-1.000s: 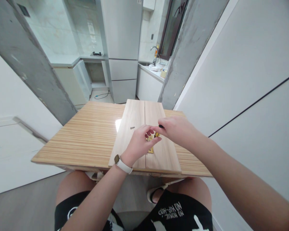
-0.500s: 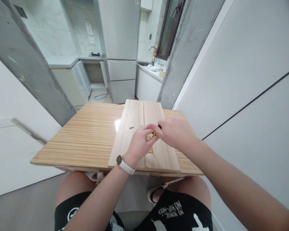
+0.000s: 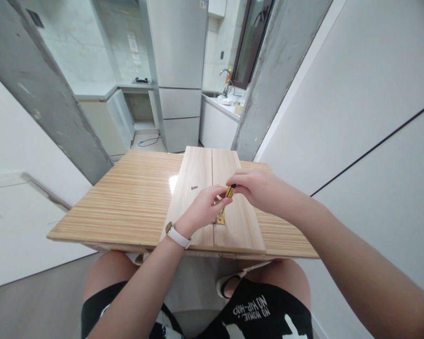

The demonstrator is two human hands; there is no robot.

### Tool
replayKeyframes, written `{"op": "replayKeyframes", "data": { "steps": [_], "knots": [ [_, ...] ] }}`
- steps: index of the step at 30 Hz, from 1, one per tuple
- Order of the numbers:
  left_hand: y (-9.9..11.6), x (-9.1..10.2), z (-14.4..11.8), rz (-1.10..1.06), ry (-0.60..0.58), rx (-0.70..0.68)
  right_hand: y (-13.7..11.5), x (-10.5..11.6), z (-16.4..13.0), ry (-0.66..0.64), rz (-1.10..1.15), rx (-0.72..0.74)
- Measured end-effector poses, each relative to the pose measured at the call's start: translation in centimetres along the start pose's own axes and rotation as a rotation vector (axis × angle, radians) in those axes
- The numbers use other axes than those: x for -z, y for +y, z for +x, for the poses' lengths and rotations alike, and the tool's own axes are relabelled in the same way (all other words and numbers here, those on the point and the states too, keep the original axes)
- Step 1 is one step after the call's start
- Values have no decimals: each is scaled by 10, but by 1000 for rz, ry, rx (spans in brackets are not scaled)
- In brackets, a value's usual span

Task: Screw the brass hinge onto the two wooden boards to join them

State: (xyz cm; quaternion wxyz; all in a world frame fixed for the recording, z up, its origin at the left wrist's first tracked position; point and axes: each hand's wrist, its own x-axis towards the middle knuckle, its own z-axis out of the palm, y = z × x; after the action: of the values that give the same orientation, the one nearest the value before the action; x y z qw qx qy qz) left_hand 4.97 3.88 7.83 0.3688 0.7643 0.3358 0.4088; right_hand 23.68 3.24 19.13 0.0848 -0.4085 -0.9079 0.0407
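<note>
Two pale wooden boards (image 3: 198, 188) lie side by side, long edges touching, on a striped wooden worktop (image 3: 127, 202). One brass hinge (image 3: 220, 217) sits across the seam between them, toward the near end, partly hidden by the fingers.

One screwdriver (image 3: 229, 191), yellow and black handle, is held tilted over the hinge. Right hand (image 3: 257, 188): grip closed on the screwdriver handle, fingers wrapped round its upper end. Left hand (image 3: 203, 209): fingertips pinched together at the lower part of the screwdriver, just above the hinge; whether they hold the shaft or something small at its tip cannot be told. One white wristwatch (image 3: 175, 233) is on the left wrist.

One loose dark screw (image 3: 193, 187) lies on the left board, apart from both hands, beyond the left fingers.

Near edge of the boards lines up close to the worktop's near edge, above the person's knees in black printed shorts (image 3: 254, 310).

Background: one tall grey fridge (image 3: 178, 70), a white kitchen counter with a tap (image 3: 227, 80), a concrete pillar (image 3: 268, 75) on the right, white wall panels to the right side.
</note>
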Motion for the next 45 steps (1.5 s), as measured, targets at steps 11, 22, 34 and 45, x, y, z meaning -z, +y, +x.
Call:
{"op": "replayKeyframes", "data": {
  "steps": [11,22,34,45],
  "knots": [
    [2,-1,-6,-39,115,-7,-4,-2,-1,6,-281,-32],
    [6,-7,-6,35,147,-16,-10,-5,3,-7,-450,-127],
    [6,-18,-5,62,233,-24,-30,-15,7,30,-472,-403],
    [6,-13,-1,104,204,-55,-25,-3,3,14,-393,-310]
  ]
}}
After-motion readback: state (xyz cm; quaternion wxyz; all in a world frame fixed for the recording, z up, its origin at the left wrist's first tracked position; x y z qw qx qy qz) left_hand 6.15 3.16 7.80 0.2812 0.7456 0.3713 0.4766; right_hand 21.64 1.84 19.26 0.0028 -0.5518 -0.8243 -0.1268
